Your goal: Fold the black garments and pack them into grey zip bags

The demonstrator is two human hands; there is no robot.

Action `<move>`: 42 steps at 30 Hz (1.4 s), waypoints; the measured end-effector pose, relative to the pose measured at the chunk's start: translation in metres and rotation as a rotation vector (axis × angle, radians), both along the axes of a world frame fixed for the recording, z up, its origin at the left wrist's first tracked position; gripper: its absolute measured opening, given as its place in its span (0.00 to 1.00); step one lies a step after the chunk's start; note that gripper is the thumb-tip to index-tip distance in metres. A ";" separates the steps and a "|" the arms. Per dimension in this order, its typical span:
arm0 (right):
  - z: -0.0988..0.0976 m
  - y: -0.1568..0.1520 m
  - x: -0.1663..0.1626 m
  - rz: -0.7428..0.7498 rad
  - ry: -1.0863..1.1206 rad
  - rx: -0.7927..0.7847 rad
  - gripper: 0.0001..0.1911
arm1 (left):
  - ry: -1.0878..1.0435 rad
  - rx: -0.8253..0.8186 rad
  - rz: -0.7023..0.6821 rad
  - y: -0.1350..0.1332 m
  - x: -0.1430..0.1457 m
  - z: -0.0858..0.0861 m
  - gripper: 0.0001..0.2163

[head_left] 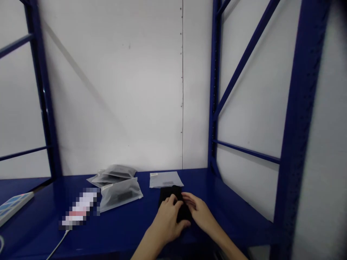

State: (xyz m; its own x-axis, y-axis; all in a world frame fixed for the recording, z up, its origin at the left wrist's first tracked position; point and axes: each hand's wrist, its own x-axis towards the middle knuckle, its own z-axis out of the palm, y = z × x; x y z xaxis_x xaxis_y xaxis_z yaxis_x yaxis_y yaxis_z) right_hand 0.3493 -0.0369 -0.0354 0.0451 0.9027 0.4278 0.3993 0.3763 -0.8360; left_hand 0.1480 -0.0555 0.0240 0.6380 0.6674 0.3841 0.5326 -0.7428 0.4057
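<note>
A folded black cloth item lies on the blue shelf near its front edge; its exact kind cannot be made out. My left hand rests on top of it, fingers bent down onto the fabric and thumb stretched toward the right. At the cloth's right edge, my right hand has its fingers curved against the fabric, its thumb hidden. Just behind the cloth, a frosted zip bag lies flat with a white label at its upper left corner.
More frosted zip bags with dark contents, one in front, lie in a pile at the back left. A blurred-out phone with a white cable is left of them. Blue rack posts flank the blue shelf.
</note>
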 end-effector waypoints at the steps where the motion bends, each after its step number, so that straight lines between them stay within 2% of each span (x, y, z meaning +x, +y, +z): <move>1: -0.001 0.000 0.000 0.005 0.020 -0.007 0.30 | -0.012 -0.033 -0.020 -0.001 -0.002 -0.004 0.27; 3: -0.001 -0.006 -0.001 0.016 0.002 0.013 0.36 | -0.036 -0.074 -0.055 0.000 -0.010 -0.009 0.30; 6: 0.008 -0.026 -0.009 0.002 -0.197 0.140 0.42 | -0.055 -0.066 -0.087 0.005 -0.025 -0.009 0.23; 11: 0.028 -0.051 -0.025 0.033 -0.565 0.242 0.40 | -0.335 0.000 -0.163 0.002 -0.034 -0.001 0.17; 13: 0.036 -0.049 -0.028 0.066 -0.654 0.272 0.40 | -0.431 -0.012 -0.224 -0.005 -0.031 0.005 0.17; 16: 0.046 -0.038 -0.025 0.123 -0.699 0.263 0.40 | -0.468 -0.055 -0.285 -0.010 -0.024 0.011 0.15; 19: 0.048 -0.027 -0.015 0.126 -0.686 0.184 0.40 | -0.475 -0.048 -0.172 0.007 -0.023 0.013 0.15; 22: 0.041 -0.021 -0.003 0.065 -0.646 0.157 0.41 | -0.452 0.056 0.006 0.049 -0.028 0.007 0.12; 25: 0.034 -0.021 0.002 0.021 -0.586 0.166 0.41 | -0.218 0.165 0.100 0.097 -0.037 -0.004 0.16; 28: 0.036 -0.025 0.003 -0.008 -0.507 0.173 0.39 | 0.070 0.185 0.162 0.126 -0.045 -0.013 0.18; 30: 0.041 -0.027 0.002 0.000 -0.418 0.172 0.36 | 0.191 0.190 0.197 0.132 -0.050 -0.013 0.17; 33: 0.046 -0.025 0.005 -0.025 -0.266 0.162 0.28 | 0.306 0.222 0.194 0.125 -0.058 -0.004 0.15; 37: 0.038 -0.013 0.015 -0.249 -0.114 0.179 0.17 | 0.376 0.241 0.141 0.109 -0.069 0.006 0.12; 40: 0.035 -0.008 0.015 -0.350 -0.097 0.189 0.14 | 0.364 0.278 0.151 0.103 -0.073 0.001 0.15; 42: 0.040 -0.007 0.008 -0.315 -0.142 0.236 0.15 | 0.286 0.285 0.172 0.103 -0.073 -0.006 0.15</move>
State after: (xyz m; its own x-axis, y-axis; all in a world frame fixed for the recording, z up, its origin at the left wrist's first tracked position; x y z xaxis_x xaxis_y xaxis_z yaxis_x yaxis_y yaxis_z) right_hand 0.3573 -0.0436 0.0045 0.2291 0.7305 0.6433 0.6305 0.3922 -0.6698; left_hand 0.0745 0.0476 0.0177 0.6344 0.6662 0.3920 0.7194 -0.6944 0.0159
